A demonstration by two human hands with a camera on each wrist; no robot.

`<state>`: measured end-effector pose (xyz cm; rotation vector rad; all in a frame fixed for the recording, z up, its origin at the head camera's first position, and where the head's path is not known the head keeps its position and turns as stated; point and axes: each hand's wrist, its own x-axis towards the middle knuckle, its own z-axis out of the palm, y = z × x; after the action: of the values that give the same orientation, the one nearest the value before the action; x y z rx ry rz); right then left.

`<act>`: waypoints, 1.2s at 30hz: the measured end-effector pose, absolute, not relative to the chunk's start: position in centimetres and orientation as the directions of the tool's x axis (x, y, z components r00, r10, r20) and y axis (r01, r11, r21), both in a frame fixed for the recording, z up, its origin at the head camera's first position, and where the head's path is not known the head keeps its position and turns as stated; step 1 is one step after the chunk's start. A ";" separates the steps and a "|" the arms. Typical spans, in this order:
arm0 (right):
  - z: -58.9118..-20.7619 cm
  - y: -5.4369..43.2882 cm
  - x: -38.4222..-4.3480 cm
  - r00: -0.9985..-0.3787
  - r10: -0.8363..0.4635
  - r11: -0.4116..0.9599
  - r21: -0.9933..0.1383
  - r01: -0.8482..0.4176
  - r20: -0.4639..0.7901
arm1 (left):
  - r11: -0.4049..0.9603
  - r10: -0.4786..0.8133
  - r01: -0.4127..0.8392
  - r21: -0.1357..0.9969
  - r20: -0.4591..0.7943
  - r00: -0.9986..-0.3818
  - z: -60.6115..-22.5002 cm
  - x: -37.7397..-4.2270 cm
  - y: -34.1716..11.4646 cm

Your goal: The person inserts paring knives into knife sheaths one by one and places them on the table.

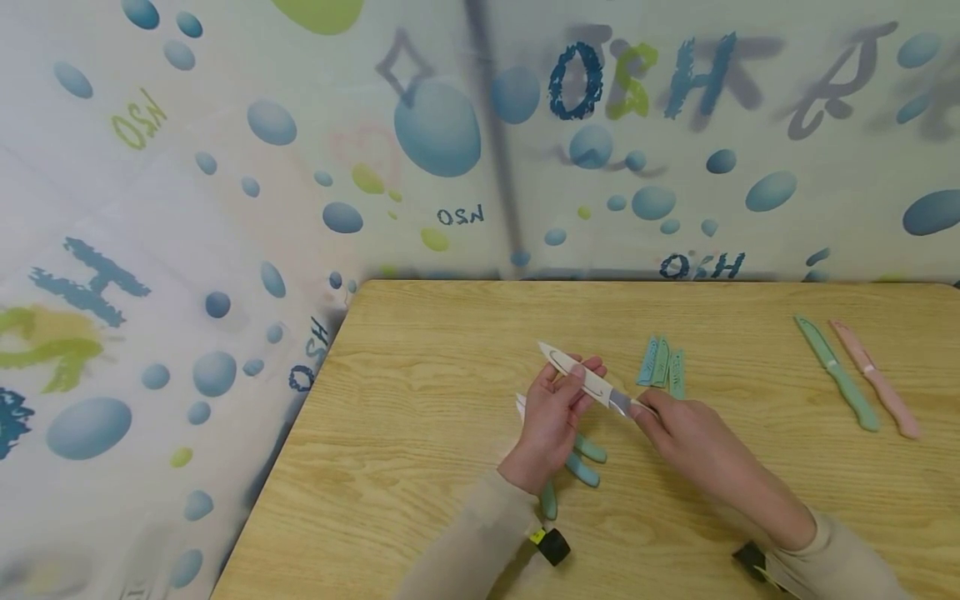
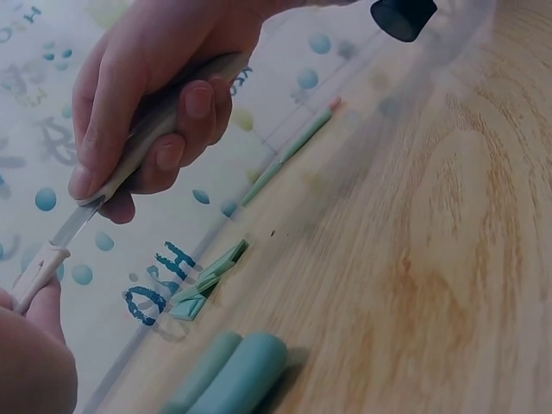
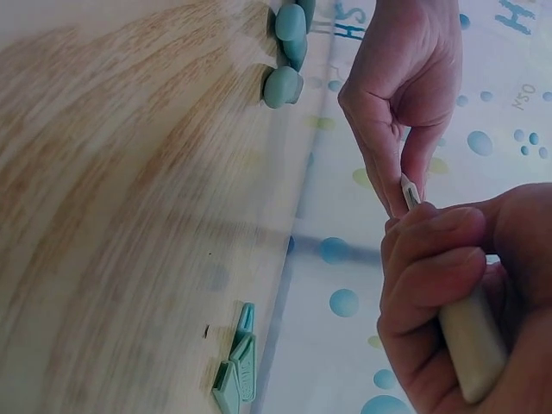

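Note:
In the head view, my left hand (image 1: 550, 421) holds a white knife sheath (image 1: 597, 388) between thumb and fingers. My right hand (image 1: 693, 429) grips the pale handle (image 2: 145, 148) of a knife. The knife's blade (image 1: 620, 403) is partly inside the sheath, with a short bare stretch of metal showing near the handle. Under and beside my left wrist lie several knives on the table, among them a blue-handled knife (image 1: 582, 472) and a green-handled knife (image 1: 591, 450). Their blades are mostly hidden by the left hand.
Beyond the hands on the wooden table (image 1: 390, 417), several blue and green sheaths (image 1: 662, 363) lie together. At the right are a green sheathed knife (image 1: 842, 379) and a pink sheathed knife (image 1: 879, 382), side by side. A patterned curtain (image 1: 442, 133) hangs behind and to the left.

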<state>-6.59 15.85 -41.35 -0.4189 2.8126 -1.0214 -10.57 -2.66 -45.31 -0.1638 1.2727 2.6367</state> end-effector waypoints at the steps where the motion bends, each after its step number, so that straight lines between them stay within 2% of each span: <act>1: -41.4 15.8 -6.6 -0.954 -0.299 0.734 -0.643 -0.218 -0.017 | -0.605 0.140 -0.235 0.761 -0.189 -0.972 -45.3 -10.6 -2.6; 12: -41.4 15.7 -6.8 -0.952 -0.305 0.734 -0.634 -0.244 0.013 | -0.611 0.146 -0.241 0.754 -0.193 -0.970 -45.4 -10.5 -2.3; 27: -41.2 15.2 -7.2 -0.952 -0.306 0.730 -0.647 -0.221 -0.020 | -0.616 0.142 -0.237 0.751 -0.190 -0.971 -45.1 -10.3 -2.1; 36: -41.1 14.8 -7.4 -0.953 -0.304 0.740 -0.626 -0.245 0.014 | -0.620 0.128 -0.230 0.750 -0.192 -0.973 -45.3 -10.3 -2.0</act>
<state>-7.37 14.84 -41.14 -0.4503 2.8466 -1.0049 -10.34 -1.97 -45.29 -0.1776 1.2544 2.6556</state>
